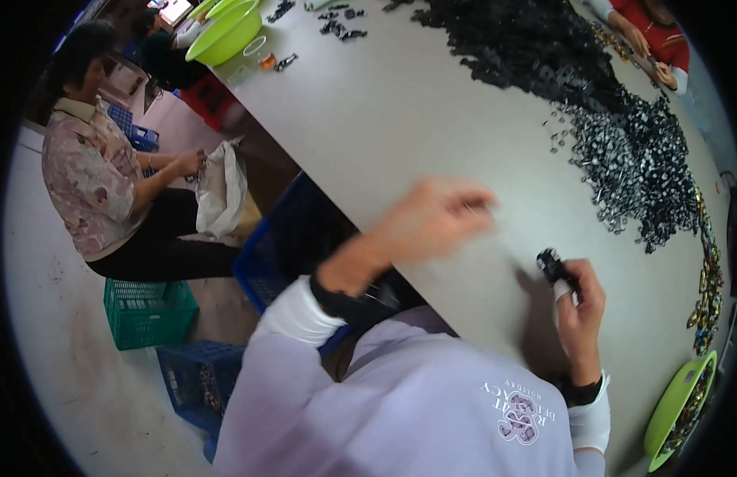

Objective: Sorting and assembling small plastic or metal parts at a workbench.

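Note:
My right hand [581, 306] grips a small black part [553, 265] just above the grey table [400, 119], a white wrap on one fingertip. Blurred by motion, my left hand [436, 216] hovers over the table's middle with fingers curled; whether it holds anything is unclear. A large heap of small black and silver parts [631, 159] lies beyond both hands toward the far right.
A green bowl [677, 405] with dark parts sits by my right wrist; another green bowl [225, 32] stands far left. A strip of gold parts [709, 278] runs along the right edge. A seated person [98, 183] handles a white bag [221, 191]. Blue and green crates [150, 312] stand on the floor.

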`<state>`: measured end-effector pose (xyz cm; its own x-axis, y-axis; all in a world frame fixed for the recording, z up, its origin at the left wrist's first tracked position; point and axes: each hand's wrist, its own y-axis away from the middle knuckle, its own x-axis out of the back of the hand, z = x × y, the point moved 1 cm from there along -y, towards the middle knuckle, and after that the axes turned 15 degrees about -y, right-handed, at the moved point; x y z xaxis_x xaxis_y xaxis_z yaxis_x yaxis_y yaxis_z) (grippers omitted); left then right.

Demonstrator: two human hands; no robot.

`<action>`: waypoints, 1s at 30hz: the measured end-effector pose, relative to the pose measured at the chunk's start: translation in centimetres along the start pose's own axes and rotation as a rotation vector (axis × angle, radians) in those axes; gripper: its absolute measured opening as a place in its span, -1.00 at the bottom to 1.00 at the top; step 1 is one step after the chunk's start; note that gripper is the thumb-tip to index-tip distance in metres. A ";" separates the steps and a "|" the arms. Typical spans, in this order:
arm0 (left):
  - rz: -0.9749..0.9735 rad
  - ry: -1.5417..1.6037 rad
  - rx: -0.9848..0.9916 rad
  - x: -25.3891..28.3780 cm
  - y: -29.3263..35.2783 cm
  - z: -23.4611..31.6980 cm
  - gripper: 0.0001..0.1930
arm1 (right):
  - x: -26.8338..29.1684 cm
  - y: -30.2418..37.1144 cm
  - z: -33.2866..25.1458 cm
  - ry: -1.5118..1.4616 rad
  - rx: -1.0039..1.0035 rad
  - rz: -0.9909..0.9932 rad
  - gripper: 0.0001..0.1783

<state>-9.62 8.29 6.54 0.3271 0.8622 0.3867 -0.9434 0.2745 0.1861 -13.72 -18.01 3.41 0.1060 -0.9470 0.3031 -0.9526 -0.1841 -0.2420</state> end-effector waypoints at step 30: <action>0.026 -0.828 0.405 -12.0 8.9 -47.4 -0.76 | -4.2 2.9 0.9 0.479 0.228 -0.306 -0.60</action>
<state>-24.48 20.59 -39.21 0.3881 0.2437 0.8888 -0.9110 -0.0448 0.4100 -16.67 -14.79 0.58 0.1750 -0.6284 0.7579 -0.8086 -0.5309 -0.2535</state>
